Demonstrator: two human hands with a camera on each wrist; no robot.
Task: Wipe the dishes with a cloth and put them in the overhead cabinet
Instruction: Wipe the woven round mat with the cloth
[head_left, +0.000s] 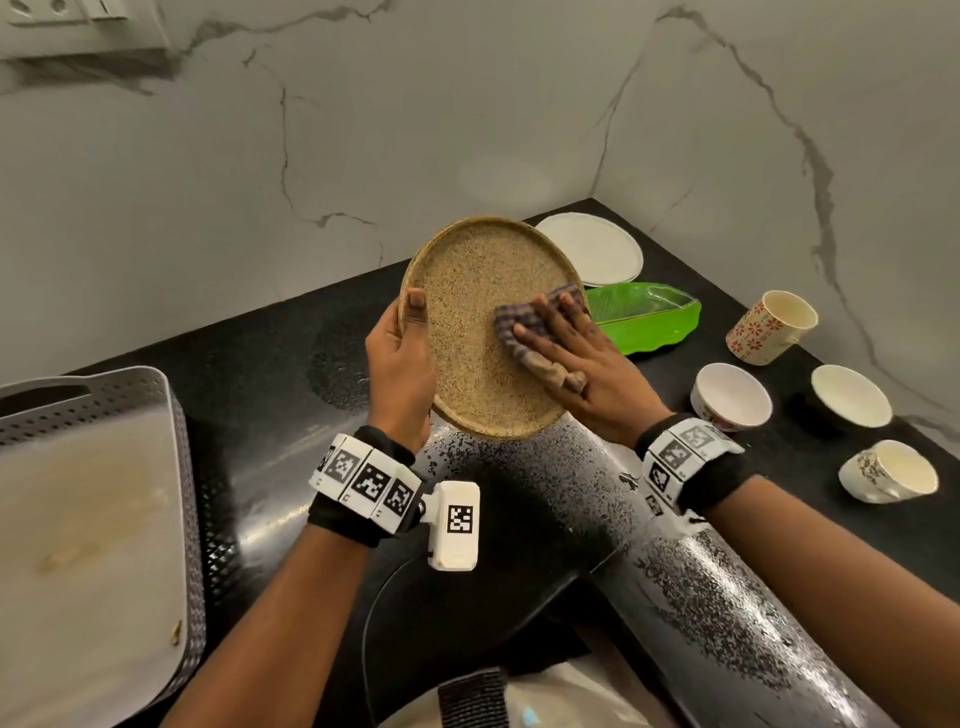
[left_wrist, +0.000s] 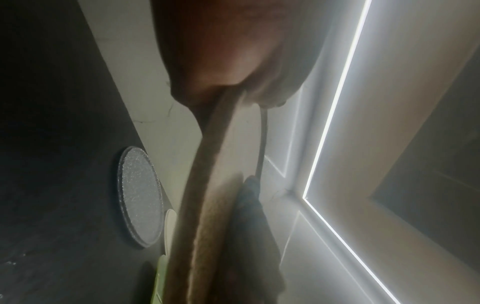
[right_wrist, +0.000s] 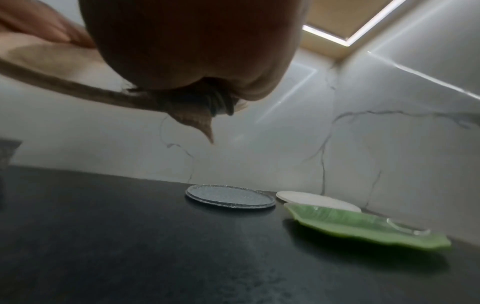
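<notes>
I hold a round tan speckled plate (head_left: 467, 322) tilted above the black counter (head_left: 260, 364). My left hand (head_left: 410, 332) grips its left rim, thumb on the face and fingers behind. My right hand (head_left: 566, 343) presses a checked cloth (head_left: 509, 319) flat against the plate's right side with straight fingers. In the left wrist view the plate (left_wrist: 207, 185) shows edge-on with the cloth (left_wrist: 249, 216) against it. Seen from the right wrist, the cloth (right_wrist: 197, 119) bunches under my palm at the plate's (right_wrist: 52, 59) rim.
On the counter behind lie a clear glass plate (right_wrist: 230, 196), a white plate (head_left: 589, 249) and a green leaf-shaped dish (head_left: 644, 317). A patterned cup (head_left: 774, 327), two white bowls (head_left: 732, 397) (head_left: 852, 397) and another cup (head_left: 891, 473) stand right. A grey perforated tray (head_left: 171, 415) sits left.
</notes>
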